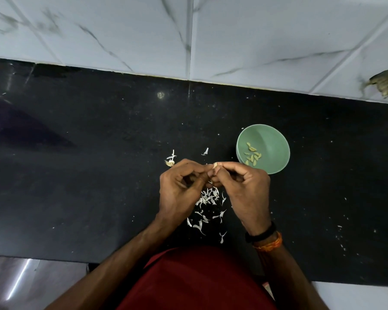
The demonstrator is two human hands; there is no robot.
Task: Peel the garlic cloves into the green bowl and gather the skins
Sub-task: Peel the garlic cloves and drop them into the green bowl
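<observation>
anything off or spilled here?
Nothing spilled. Peeled cloves sit inside the green bowl. Skins lie scattered loose on the black counter, a few strays farther out. Damaged patch on the wall tile, right.

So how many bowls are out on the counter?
1: a green bowl on the black counter, just beyond the right hand, with peeled cloves lying inside. No other bowl shows.
</observation>
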